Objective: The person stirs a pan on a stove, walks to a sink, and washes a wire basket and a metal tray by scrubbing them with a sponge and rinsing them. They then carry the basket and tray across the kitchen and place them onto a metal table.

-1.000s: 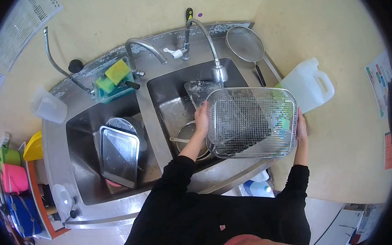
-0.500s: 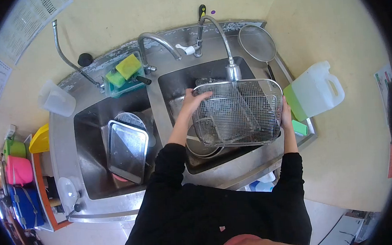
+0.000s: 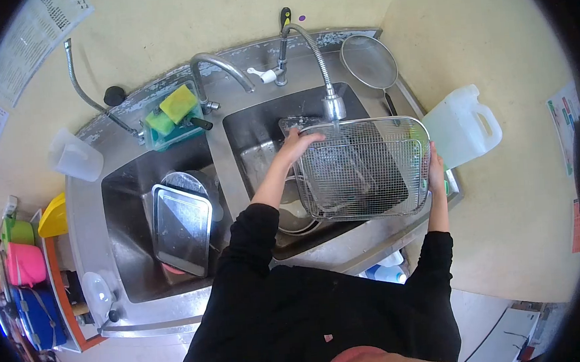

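Observation:
A rectangular wire mesh basket (image 3: 369,169) is held over the right sink basin (image 3: 254,130), below the sprayer head (image 3: 334,105) of a flexible tap. My left hand (image 3: 298,145) grips its upper left corner, thumb on the mesh. On its right side, my right hand (image 3: 436,169) is closed round the edge. Water seems to fall from the sprayer onto the mesh. Beneath the basket, partly hidden, a round pan (image 3: 298,221) lies in the basin.
The left basin holds a metal tray (image 3: 183,227) over a round lid. Behind stand a curved faucet (image 3: 226,65) and a tub (image 3: 174,131) with sponges. A strainer (image 3: 369,63), a jug (image 3: 463,127) and a plastic pitcher (image 3: 76,156) stand around the sinks.
Both hands have shifted slightly right with the basket, relative to the sink. The basket now looks more face-on, and the whole view has shifted a little.

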Demonstrator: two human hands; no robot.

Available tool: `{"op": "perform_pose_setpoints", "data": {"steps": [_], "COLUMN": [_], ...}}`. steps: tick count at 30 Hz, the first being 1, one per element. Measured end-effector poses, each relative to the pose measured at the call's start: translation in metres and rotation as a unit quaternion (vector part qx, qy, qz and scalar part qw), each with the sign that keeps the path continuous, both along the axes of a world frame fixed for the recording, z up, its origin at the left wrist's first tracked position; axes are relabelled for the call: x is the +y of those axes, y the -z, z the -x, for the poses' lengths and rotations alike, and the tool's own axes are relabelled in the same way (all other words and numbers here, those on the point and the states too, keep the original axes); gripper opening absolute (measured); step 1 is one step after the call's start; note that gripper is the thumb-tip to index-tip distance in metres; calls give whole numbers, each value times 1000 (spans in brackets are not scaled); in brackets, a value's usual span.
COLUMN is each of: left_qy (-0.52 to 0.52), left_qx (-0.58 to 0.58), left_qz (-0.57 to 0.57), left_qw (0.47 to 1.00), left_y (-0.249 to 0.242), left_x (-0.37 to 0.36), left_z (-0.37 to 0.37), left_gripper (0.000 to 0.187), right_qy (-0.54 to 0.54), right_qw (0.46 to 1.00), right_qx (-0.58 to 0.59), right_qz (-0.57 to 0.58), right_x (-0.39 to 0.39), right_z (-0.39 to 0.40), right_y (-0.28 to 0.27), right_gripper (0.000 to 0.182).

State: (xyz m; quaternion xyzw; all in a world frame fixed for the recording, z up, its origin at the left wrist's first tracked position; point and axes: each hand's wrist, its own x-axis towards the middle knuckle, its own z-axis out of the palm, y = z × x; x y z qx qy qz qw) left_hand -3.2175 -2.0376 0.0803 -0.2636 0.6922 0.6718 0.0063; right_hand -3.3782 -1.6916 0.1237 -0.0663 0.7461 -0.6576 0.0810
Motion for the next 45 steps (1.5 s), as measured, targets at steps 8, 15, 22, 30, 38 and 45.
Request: {"op": "perform_pose_setpoints", "data": {"steps": [8,15,22,30,38,45], "left_qy": [7,29,29,6,47,56], "left_qx": [-33,-25,-1,16,55,-16], "left_qz": [67,42,62,56,120,155], "left_qw": [997,998,998,998,990,986], "left_y": [-20,14,-14,-5,-4,-27], "left_x": [21,17,22,19,20,17], "left_z": [6,34,18,16,11,8], "left_gripper": [102,98,91,92,90,87], "right_qy": [3,50,48,1,10,17], "right_qw": [999,993,994,995,994,992], "right_qx": [-15,-5,-28,-44,-79,-105], "right_qz": [-31,-110,-94,-94,-81,-72], "right_x": [17,18,16,10,17,11], "right_z": [-18,-12,-3,0,7,6], "right_y": [-42,-49,-41,-41,-30,-21], "right_gripper": [45,46,46,48,48,48]}}
